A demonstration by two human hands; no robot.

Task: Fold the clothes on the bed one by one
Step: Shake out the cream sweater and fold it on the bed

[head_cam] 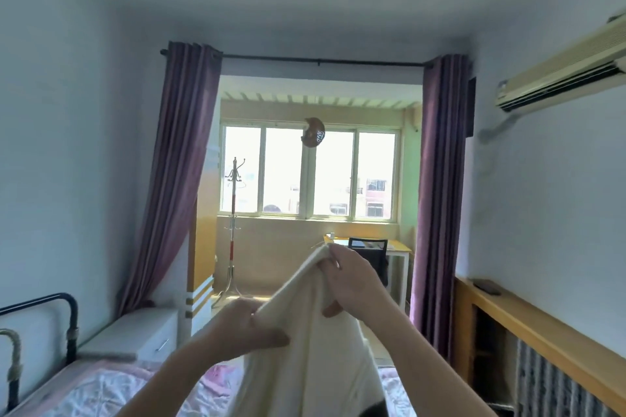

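Note:
A cream-white garment (308,349) hangs in the air in front of me, above the bed (101,389) with its pink patterned sheet. My left hand (250,328) pinches the garment's upper edge at the lower left. Higher up and to the right, my right hand (352,278) grips the top corner of the same edge. The cloth drops from both hands out of the bottom of the view. Something dark shows below it at the lower edge.
A black metal bed frame (71,318) stands at the left, with a white nightstand (142,335) beyond it. A wooden shelf (528,322) over a radiator runs along the right wall. Purple curtains, a coat stand (233,230) and a desk with chair lie ahead.

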